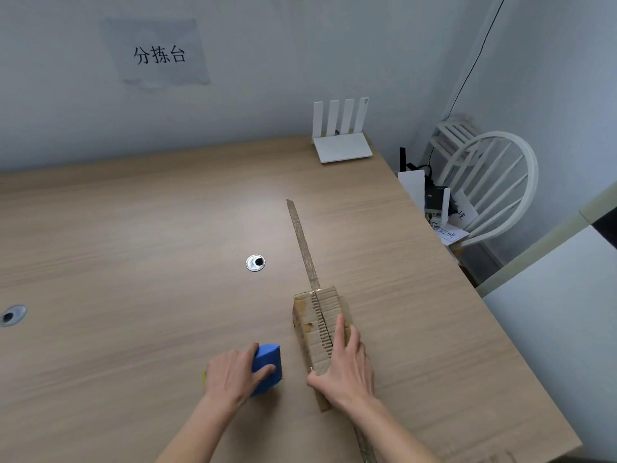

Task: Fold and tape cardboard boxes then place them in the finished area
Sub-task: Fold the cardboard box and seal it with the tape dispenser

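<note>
Right hand (345, 365) fingers flat, pressing cardboard box (319, 324) top — tape strip (303, 243) trailing over table (133, 245); left hand (233, 375) fingers curled, gripping blue tape dispenser (268, 364).

Desk (133, 228), light wood grain, two round cable grommets (255, 263). On it: white router (342, 147) at far edge; cardboard box (317, 329) with long tape strip (302, 242); blue tape dispenser (268, 367) just beside box.

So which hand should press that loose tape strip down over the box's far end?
Probably the right hand: it already rests on the cardboard box along the seam, nearest the tape strip. The left hand is holding the blue tape dispenser.
</note>
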The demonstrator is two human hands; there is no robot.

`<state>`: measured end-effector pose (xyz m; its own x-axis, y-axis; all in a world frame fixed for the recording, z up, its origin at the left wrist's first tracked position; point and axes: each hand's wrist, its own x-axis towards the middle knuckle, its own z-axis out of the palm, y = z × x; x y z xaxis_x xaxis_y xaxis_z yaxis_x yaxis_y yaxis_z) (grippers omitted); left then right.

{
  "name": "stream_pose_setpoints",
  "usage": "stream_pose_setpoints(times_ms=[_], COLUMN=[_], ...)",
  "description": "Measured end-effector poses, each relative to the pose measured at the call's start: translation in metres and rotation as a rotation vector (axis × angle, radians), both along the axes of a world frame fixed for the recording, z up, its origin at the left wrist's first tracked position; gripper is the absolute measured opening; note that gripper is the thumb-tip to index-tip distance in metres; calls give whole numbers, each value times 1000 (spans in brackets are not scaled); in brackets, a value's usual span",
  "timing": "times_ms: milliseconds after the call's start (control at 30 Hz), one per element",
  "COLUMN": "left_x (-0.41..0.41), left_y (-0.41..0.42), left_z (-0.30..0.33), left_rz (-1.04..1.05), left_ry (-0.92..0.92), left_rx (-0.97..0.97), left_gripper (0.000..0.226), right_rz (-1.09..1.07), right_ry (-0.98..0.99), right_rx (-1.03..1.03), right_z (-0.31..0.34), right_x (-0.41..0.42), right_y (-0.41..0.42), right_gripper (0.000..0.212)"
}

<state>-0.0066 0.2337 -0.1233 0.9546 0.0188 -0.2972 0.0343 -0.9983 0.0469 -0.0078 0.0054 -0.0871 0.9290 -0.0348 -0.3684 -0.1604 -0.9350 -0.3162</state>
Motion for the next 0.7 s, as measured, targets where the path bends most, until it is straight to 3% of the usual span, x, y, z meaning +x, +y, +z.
stream_pose_setpoints(times_ms=[167,300,433,533,600,700], left_x=[-15,-18,-17,-14,-6,10], left_y=[28,29,26,19,5,-31], left_z=[-7,-2,3,12,24,36], left_rz=[49,32,18,-10,-88,-238], left_ry=[-1,70,157,138,29,-69], left_rx=[-10,3,28,37,-28,-300], left_gripper=[67,76,85,107,120,118], right_rz=[194,367,541,659,724,780], right_ry=[-15,22,-33,-70,-85,-145], right_rx=[38,-73,-150,-217,-245,-234], right_z=[2,10,26,35,37,42], right_x=[16,29,46,56,60,64], right_y=[-46,-71,-81,-84,-83,-75], right_gripper=[136,140,130,123,123,119])
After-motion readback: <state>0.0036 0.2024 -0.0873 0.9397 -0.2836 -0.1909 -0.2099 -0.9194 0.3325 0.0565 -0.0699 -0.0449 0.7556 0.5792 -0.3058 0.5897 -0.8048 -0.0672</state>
